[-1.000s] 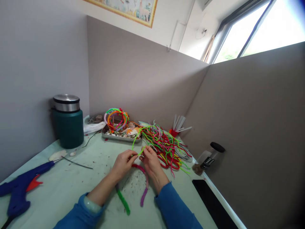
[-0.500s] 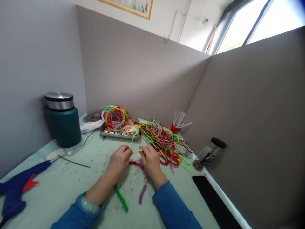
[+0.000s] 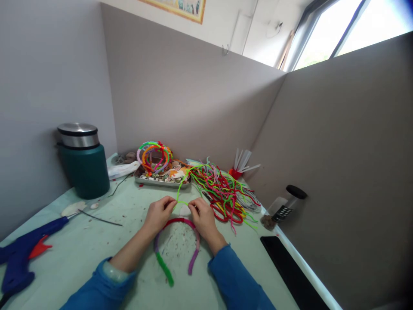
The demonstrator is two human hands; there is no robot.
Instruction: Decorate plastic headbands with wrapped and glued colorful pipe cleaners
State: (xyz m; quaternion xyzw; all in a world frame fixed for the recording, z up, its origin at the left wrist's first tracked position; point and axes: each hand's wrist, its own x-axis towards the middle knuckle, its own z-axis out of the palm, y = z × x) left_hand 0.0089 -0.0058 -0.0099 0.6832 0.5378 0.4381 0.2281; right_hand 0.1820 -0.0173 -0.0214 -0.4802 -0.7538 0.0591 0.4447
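Observation:
My left hand (image 3: 160, 214) and my right hand (image 3: 204, 217) each pinch a lime-green pipe cleaner (image 3: 183, 203), a short stretch of it showing between the fingertips. From my left fingers its free part rises toward the tray and the pile behind. Just below the hands a headband (image 3: 180, 220) lies on the table, wrapped in red, pink, purple and green fuzzy sections, its open ends toward me. A small pale piece (image 3: 185, 210) sits between the hands, close above the headband.
A tray (image 3: 161, 184) of shells holds several wrapped headbands (image 3: 155, 157). Beside it spreads a pile of pipe cleaners (image 3: 222, 189). A blue glue gun (image 3: 32, 245) and green flask (image 3: 85, 170) stand left; white sticks (image 3: 241, 161), a clear jar (image 3: 284, 207) and a black strip (image 3: 288, 271) lie right.
My hands have spread slightly apart, and the green pipe cleaner between them is straighter. More of the headband's top and left side shows now.

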